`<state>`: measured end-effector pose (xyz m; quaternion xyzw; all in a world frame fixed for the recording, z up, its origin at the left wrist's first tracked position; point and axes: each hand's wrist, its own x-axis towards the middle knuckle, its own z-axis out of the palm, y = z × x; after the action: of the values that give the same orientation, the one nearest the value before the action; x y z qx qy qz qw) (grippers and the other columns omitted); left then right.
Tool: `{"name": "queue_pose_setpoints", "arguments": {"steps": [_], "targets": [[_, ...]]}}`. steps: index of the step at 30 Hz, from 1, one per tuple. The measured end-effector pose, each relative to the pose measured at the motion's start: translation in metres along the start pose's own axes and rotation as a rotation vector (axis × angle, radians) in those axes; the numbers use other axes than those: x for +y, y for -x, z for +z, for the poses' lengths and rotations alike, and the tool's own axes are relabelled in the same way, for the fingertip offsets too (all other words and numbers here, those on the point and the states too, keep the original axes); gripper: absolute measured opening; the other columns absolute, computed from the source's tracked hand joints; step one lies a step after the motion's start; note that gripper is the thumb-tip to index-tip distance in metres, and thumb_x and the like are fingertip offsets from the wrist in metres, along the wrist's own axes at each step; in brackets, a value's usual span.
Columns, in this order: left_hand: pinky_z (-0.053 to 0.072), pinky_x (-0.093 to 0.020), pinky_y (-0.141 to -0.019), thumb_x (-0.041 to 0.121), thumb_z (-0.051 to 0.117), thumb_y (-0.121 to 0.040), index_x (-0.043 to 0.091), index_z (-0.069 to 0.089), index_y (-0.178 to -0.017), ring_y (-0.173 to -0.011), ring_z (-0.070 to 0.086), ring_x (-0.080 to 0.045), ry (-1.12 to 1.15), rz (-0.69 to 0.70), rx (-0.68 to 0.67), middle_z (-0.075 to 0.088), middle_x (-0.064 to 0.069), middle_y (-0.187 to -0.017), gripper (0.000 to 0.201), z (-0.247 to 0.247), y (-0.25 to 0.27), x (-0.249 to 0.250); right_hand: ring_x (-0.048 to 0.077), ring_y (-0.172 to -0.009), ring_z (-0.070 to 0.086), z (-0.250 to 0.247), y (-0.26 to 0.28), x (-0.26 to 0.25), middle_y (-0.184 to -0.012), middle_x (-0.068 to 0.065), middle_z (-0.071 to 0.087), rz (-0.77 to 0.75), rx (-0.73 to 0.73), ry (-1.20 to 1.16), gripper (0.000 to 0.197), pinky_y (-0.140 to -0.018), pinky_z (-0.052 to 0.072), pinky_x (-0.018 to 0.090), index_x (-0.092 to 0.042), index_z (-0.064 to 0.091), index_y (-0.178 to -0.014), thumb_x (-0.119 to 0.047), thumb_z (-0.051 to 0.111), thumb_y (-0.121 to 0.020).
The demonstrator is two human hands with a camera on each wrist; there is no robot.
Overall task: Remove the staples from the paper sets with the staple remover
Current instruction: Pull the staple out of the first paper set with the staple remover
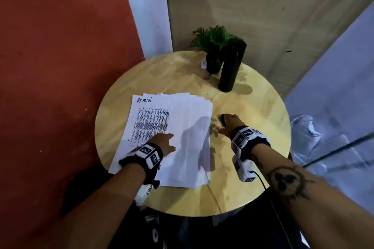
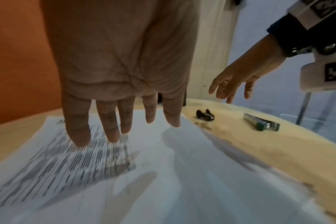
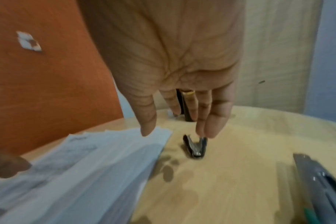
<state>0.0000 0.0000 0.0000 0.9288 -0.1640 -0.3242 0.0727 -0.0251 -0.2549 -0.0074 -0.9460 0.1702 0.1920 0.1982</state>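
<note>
On a round table (image 1: 253, 178), the left hand (image 1: 162, 143) rests flat on papers (image 1: 188, 127) at 9 o'clock. Right hand (image 1: 227, 125), fingers loose, hovers over the remover (image 3: 195, 146), holding nothing.

Paper sets (image 1: 182, 137): I count a fanned pile of white sheets lying flat on the left half of the table. The top left sheet carries a printed table of dark rows and the handwritten word "ADMIN" at its far corner; the sheets beside it look blank. Far edges are staggered.

Staple remover (image 3: 195, 146): I see a small black claw-type tool with metal jaws spread apart, lying on the bare wood just right of the papers, apart from them.
</note>
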Motion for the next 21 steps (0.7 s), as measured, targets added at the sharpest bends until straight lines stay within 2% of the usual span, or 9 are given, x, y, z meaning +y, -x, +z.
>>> {"name": "queue_pose_setpoints", "arguments": {"steps": [3,6,8,11,13,15,18,19,21], "targets": [[0.025,-0.027,-0.112,0.035,0.053,-0.095,0.012,0.025,-0.148,-0.141,0.028,-0.024,-0.047,-0.086,-0.139,0.027,-0.008,-0.155,0.065,-0.014,-0.005,-0.008,0.045,-0.115,0.045,0.010,-0.014,0.002,-0.141,0.022,0.025,0.098,0.088,-0.041,0.047,-0.085,0.042,0.045,-0.012,0.035,-0.130,-0.028,0.055,-0.090],[0.024,-0.029,-0.111,0.040,0.046,-0.097,0.011,0.028,-0.147,-0.142,0.025,-0.025,-0.147,-0.135,-0.211,0.023,-0.008,-0.156,0.060,-0.059,0.010,-0.012,0.050,-0.116,0.042,0.019,-0.030,0.008,-0.150,0.022,0.007,0.139,0.139,-0.022,0.050,-0.084,0.042,0.047,-0.017,0.026,-0.139,-0.038,0.040,-0.096],[0.026,-0.030,-0.110,0.044,0.040,-0.098,0.008,0.034,-0.144,-0.140,0.029,-0.025,-0.227,-0.178,-0.174,0.029,-0.011,-0.154,0.059,-0.096,0.018,-0.016,0.048,-0.116,0.042,0.023,-0.040,0.013,-0.149,0.022,0.013,0.139,0.125,-0.006,0.044,-0.083,0.042,0.048,-0.015,0.030,-0.136,-0.035,0.037,-0.097],[0.029,-0.030,-0.108,0.049,0.039,-0.097,0.006,0.042,-0.139,-0.134,0.039,-0.024,-0.299,-0.247,-0.104,0.040,-0.010,-0.148,0.061,-0.139,0.013,-0.029,0.043,-0.109,0.047,0.028,-0.044,0.014,-0.130,0.021,0.034,0.146,0.130,0.047,0.035,-0.079,0.041,0.045,-0.011,0.040,-0.126,-0.030,0.038,-0.097],[0.035,-0.030,-0.101,0.049,0.042,-0.096,0.002,0.049,-0.132,-0.125,0.047,-0.025,-0.281,-0.254,-0.042,0.049,-0.012,-0.139,0.059,-0.155,0.001,-0.031,0.042,-0.105,0.049,0.028,-0.044,0.012,-0.126,0.021,0.036,0.158,0.176,0.034,0.034,-0.076,0.040,0.043,-0.010,0.040,-0.125,-0.029,0.037,-0.098],[0.037,-0.031,-0.100,0.046,0.045,-0.096,0.001,0.049,-0.132,-0.125,0.048,-0.027,-0.259,-0.240,0.039,0.049,-0.013,-0.138,0.058,-0.150,-0.016,-0.036,0.043,-0.104,0.051,0.029,-0.045,0.010,-0.134,0.023,0.031,0.168,0.192,-0.029,0.034,-0.073,0.039,0.042,-0.008,0.037,-0.125,-0.028,0.037,-0.098],[0.039,-0.034,-0.103,0.047,0.055,-0.091,0.003,0.041,-0.138,-0.127,0.047,-0.027,-0.148,-0.334,0.034,0.044,-0.014,-0.144,0.066,-0.110,-0.037,-0.057,0.047,-0.095,0.055,0.034,-0.037,0.000,-0.139,0.028,0.023,0.163,0.205,-0.241,0.036,-0.069,0.040,0.040,-0.005,0.034,-0.125,-0.024,0.043,-0.096],[0.038,-0.035,-0.103,0.046,0.059,-0.088,0.002,0.038,-0.140,-0.128,0.047,-0.028,-0.059,-0.385,0.027,0.043,-0.015,-0.145,0.071,-0.094,-0.044,-0.066,0.048,-0.094,0.055,0.037,-0.031,-0.007,-0.138,0.028,0.023,0.137,0.208,-0.330,0.039,-0.071,0.041,0.040,-0.005,0.034,-0.127,-0.023,0.047,-0.095],[0.039,-0.037,-0.103,0.043,0.068,-0.083,0.001,0.027,-0.144,-0.129,0.046,-0.032,0.125,-0.479,0.041,0.038,-0.018,-0.147,0.085,-0.068,-0.053,-0.078,0.045,-0.104,0.051,0.049,-0.017,-0.026,-0.134,0.027,0.026,0.063,0.163,-0.499,0.050,-0.081,0.042,0.041,-0.003,0.033,-0.132,-0.020,0.056,-0.090]]}}
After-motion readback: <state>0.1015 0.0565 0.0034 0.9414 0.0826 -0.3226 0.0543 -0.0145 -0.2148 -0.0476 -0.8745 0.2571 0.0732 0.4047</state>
